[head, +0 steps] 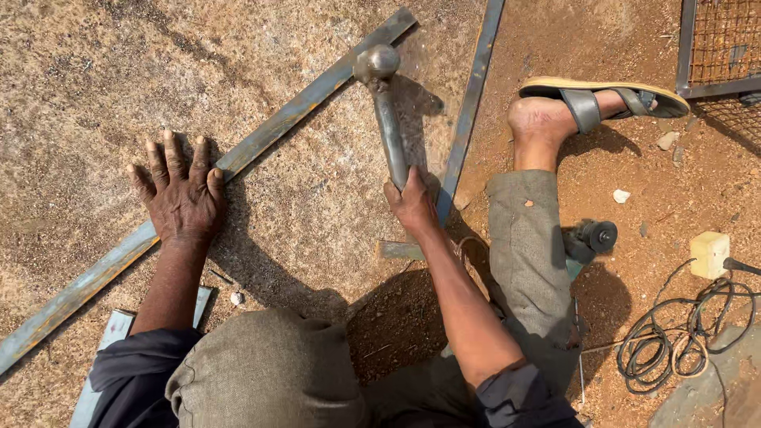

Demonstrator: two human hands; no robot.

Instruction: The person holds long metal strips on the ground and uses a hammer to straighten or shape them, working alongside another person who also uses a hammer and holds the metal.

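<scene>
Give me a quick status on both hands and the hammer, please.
Left hand flat on the long steel bar. Right hand grips the hammer, head at the bar. Angle grinder lies aside, nothing in the way.

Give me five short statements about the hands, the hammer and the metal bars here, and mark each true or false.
1. The right hand grips a hammer by its handle. True.
2. The left hand holds a second hammer. False: it lies flat, fingers spread, on the long metal bar.
3. The hammer head is at that bar. True.
4. Both feet are bare. False: the visible foot wears a sandal.
5. A coiled cable lies on the ground. True.
</scene>
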